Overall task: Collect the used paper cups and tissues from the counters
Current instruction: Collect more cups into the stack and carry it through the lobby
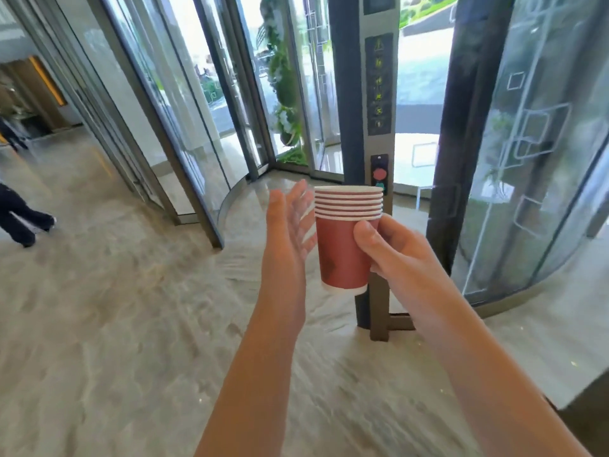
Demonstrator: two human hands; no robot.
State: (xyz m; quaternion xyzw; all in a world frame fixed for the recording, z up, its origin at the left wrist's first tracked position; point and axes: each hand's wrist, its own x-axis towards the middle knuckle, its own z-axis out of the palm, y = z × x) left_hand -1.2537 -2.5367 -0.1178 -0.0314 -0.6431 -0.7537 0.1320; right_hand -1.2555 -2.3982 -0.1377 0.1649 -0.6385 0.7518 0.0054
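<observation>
Plainly, no counter is in view; the person stands on a pale stone floor before a revolving glass door, and another person's dark-trousered legs pass at the far left edge. Moving rightward, the left hand is held up with fingers straight and relaxed, grasping nothing, its palm turned toward the cups and just beside their rims; whether the fingertips touch is blurred. Next comes the stack of red paper cups, several nested with white rims showing, upright and carried in the air in front of a dark door post with a red button. The right hand grips the outermost cup round its middle, thumb across the front.

The step looks like carrying the gathered cups on to the next counter or a bin. To do it well, I would keep the stack upright and the grip on the outer cup firm but not crushing, and use the free left hand to steady the rims. No tissues are visible.
</observation>
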